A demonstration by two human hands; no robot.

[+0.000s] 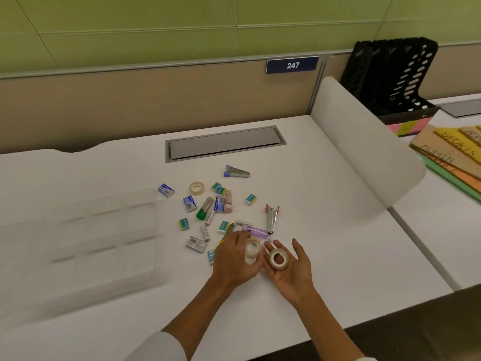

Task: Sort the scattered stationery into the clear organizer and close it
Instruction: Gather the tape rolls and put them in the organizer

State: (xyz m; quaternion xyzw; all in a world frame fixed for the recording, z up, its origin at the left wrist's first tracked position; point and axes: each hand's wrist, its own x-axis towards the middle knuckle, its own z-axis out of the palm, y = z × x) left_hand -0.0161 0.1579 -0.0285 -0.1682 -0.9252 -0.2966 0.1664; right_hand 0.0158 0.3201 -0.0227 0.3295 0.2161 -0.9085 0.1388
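The clear organizer (pixel 86 246) lies open on the left of the white desk, its compartments showing nothing inside. Scattered stationery sits mid-desk: a tape roll (pixel 196 188), small staple boxes (pixel 166 190), a green-capped tube (pixel 204 208), a purple stapler (pixel 236 171) and a pink stapler (pixel 271 216). My left hand (pixel 234 259) grips a clear tape roll (pixel 252 250). My right hand (pixel 289 267) lies palm up with another tape roll (pixel 279 259) resting in it, fingers loosely curled. Both hands are just in front of the pile.
A grey cable hatch (pixel 225 143) is set into the desk behind the pile. A white curved divider (pixel 364 142) bounds the right side. Beyond it stand a black file rack (pixel 395 79) and coloured cardboard signs (pixel 453 152). A panel with the number 247 runs along the back.
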